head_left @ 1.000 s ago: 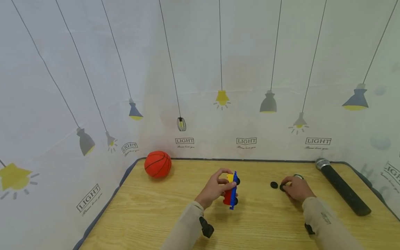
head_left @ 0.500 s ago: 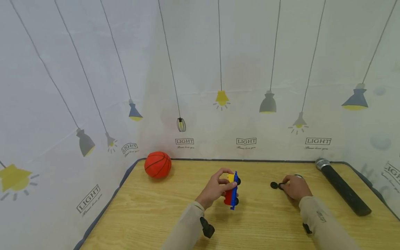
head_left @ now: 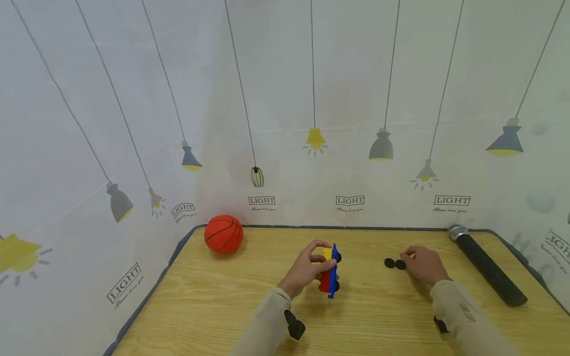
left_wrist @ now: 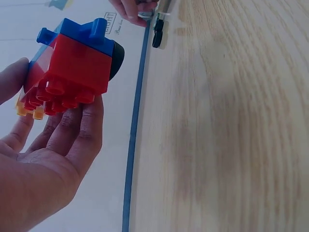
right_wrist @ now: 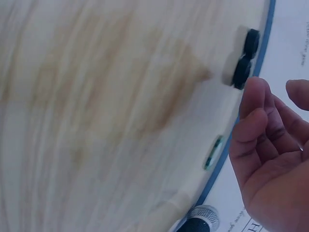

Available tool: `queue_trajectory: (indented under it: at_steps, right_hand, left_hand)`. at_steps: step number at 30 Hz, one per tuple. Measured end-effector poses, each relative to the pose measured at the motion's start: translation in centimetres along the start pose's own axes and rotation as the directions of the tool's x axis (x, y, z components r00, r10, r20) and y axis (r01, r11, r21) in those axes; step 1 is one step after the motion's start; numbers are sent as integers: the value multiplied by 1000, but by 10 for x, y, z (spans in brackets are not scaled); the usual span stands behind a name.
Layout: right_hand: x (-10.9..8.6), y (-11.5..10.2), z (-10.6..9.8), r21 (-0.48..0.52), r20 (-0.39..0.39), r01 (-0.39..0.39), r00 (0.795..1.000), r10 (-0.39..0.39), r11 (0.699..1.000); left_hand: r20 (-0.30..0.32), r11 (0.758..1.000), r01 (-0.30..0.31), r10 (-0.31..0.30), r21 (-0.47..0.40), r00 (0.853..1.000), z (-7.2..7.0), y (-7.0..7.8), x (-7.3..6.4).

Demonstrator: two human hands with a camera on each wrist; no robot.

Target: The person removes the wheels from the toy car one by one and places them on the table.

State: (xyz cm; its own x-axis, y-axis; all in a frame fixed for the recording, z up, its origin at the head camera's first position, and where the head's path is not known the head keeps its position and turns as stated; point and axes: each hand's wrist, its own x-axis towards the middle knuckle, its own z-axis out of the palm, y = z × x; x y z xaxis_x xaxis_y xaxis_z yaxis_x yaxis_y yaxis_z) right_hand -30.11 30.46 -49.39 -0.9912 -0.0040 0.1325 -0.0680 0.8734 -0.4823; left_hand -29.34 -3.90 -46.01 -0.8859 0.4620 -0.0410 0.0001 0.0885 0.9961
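Note:
In the head view, my left hand (head_left: 306,271) grips a toy block car (head_left: 328,277) stood on end, its blue base and black wheels facing right. Red and yellow bricks make up its top; their studs show in the left wrist view, where thumb and fingers hold the car (left_wrist: 79,63) from both sides. Two loose black wheels, one at the left (head_left: 389,263) and one at the right (head_left: 401,265), lie side by side on the table. My right hand (head_left: 425,265) is just right of them, fingers loosely bent and holding nothing; in the right wrist view its thumb stands apart.
A red toy basketball (head_left: 223,234) sits at the back left of the wooden table (head_left: 249,277). A black microphone (head_left: 490,269) with a silver head lies at the right. One small green-and-white flat piece (right_wrist: 213,152) shows in the right wrist view.
My right hand has slid one black wheel left, up beside the other, then let it go and drawn back slightly to the right. The left hand keeps holding the car almost still.

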Motion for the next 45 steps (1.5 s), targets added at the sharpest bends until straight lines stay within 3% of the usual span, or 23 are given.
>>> queue_trajectory:
  at_steps: [6,12,21,27,31,37,41,45]
  right_hand:
    - [-5,-18,-5,122,54,-8,999,1,992]
    - [-9,-37,-10,167,69,18,997,-30,986]
    - [-13,-59,-9,321,112,-1,993,-37,947]
    - [-12,-69,-6,354,136,30,987,-84,935]
    - [-16,-81,-5,349,155,79,978,-140,934]
    - [-22,-102,-7,355,179,134,962,-208,925]
    - [-24,-114,-7,409,192,148,951,-244,900]
    - [-25,-124,-5,470,214,130,943,-256,873]
  left_hand:
    - [-6,1000,-4,4,8,1000,0,0,1]
    - [-7,1000,13,-13,6,1000,2,-1,2]
    - [17,1000,-5,5,-6,1000,2,0,1]
    - [-52,999,-48,48,10,997,7,1,1]
    - [-115,997,-78,81,27,990,10,3,1]
    - [-161,987,-113,130,111,978,13,3,1]
    - [-178,968,-156,191,196,965,17,2,0]
    - [-186,928,-211,276,307,943,22,2,-2]
